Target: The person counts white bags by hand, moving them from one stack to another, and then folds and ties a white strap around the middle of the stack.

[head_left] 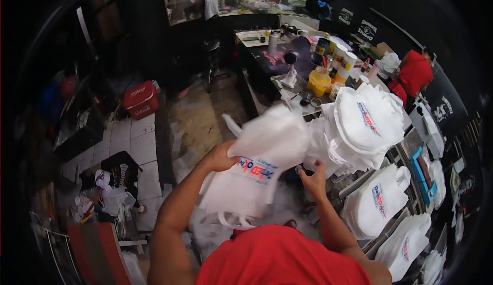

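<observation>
White non-woven bag bundle with red-and-blue print (pixel 259 151) hangs lifted before the person's chest, just beside the white bag stack (pixel 367 126) on the cluttered tabletop (pixel 277 61). The left hand (pixel 220 157) has its fingers clamped on the upper-left edge. The right hand (pixel 314 178) touches the lower-right edge, its grip hidden. The step looks like squaring a batch, and the next move needs a firm two-handed hold. The long axis slants near-left to far-right, print upside down.

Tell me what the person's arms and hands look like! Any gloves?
No gloves. The left hand and right hand are bare, and both arms are bare up past the elbows. No watch or rings show. The person wears a red shirt.
</observation>
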